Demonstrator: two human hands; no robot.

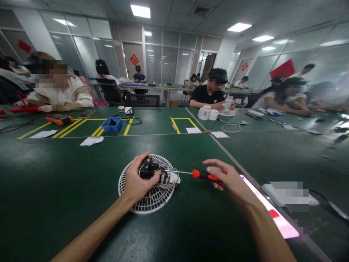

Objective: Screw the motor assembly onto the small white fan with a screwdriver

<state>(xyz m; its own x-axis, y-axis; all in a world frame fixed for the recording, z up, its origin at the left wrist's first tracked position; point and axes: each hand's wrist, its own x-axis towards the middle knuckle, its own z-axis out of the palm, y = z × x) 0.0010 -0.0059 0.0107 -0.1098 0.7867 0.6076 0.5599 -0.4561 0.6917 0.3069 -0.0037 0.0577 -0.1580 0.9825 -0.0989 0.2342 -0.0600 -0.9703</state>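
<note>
A round white fan grille [149, 206] lies on the green table before me. On it rests a black fan motor assembly [147, 169] with a white part and wires at its right side. My left hand [134, 186] grips this assembly, thumb in front and fingers behind. In my right hand [228, 179] is a red-and-black screwdriver [201, 174], held by its handle with the index finger stretched out. Its shaft points left, and the tip reaches the assembly near my left thumb. Whether the tip sits in a screw is too small to tell.
A lit phone-like screen [268, 207] lies beside my right forearm. Farther off are a blue bin [111, 124], paper sheets [92, 141], an orange multimeter [59, 119] and white fan parts [205, 112]. Across the table a person in black [208, 95] handles a white fan part.
</note>
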